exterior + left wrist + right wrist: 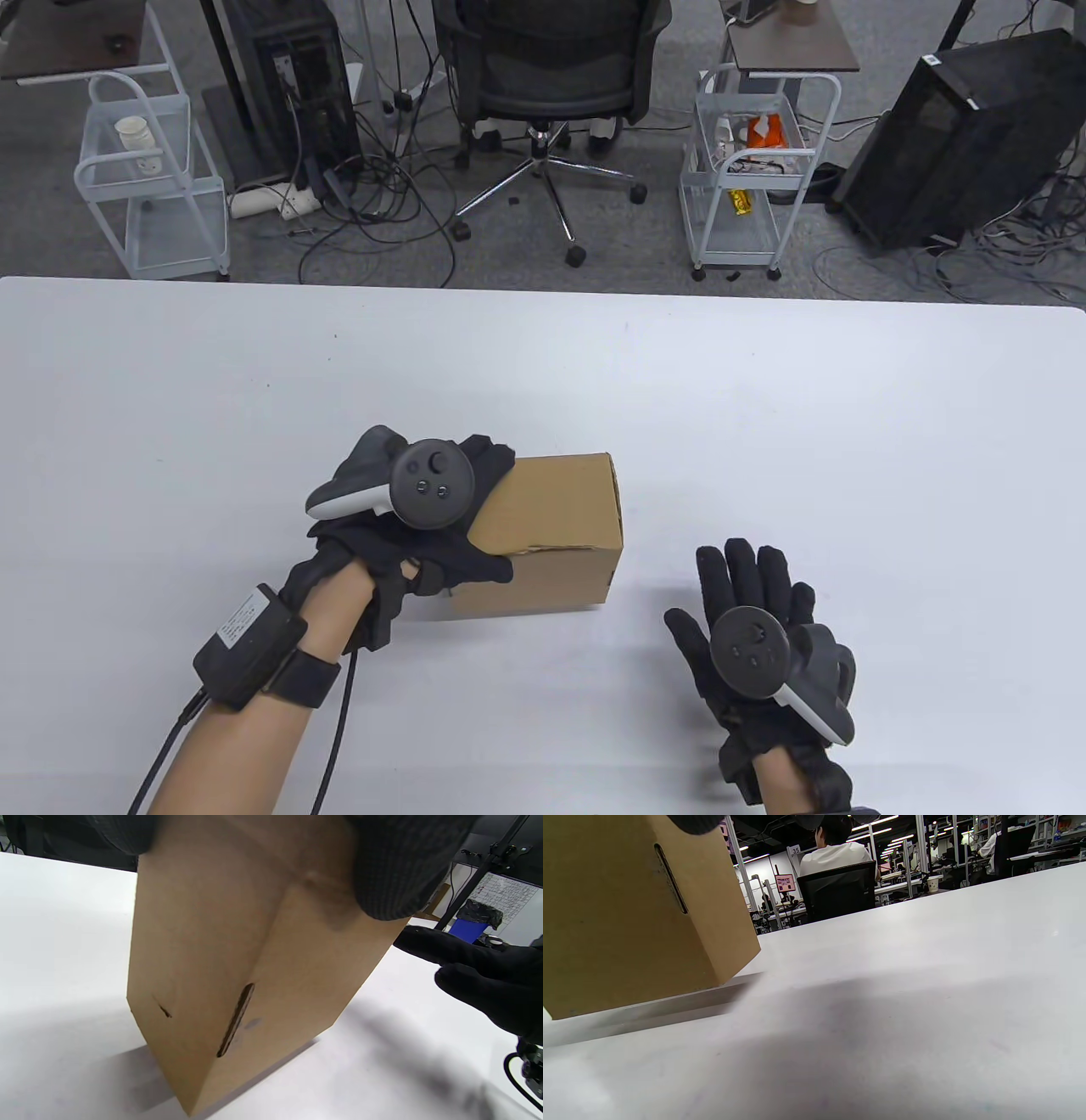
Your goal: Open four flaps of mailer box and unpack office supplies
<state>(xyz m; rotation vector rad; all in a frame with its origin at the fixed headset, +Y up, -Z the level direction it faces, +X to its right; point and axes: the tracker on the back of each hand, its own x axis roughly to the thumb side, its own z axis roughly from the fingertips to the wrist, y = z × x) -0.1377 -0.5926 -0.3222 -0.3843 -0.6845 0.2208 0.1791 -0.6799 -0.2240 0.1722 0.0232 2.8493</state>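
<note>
I see a plain brown corrugated mailer box point(556, 531), matte and sharp-edged, a squat rectangular block standing on a smooth white table point(764, 399). From the left wrist view its near face carries a narrow dark slot point(236, 1020) with rounded ends and a small scuff to the left of it; the same slot shows on the side that faces the right wrist camera. A crease line runs across the near side in the table view, and the flaps look closed there.

My left hand point(416, 518), in a black knit glove with a dark round tracker on its back, lies over the box's top left corner. The gloved fingers point(390, 866) drape over the upper edge and press against the cardboard, so I read it as a hold on the box from above and from its left end. In the right wrist view the box's near bottom edge seems to sit a little off the table, with a band of shadow under it, though I cannot tell for certain that it is tilted.

My right hand point(755, 637) is well to the right of the box, apart from it, palm down above the table with its fingers spread wide and holding nothing.
</note>
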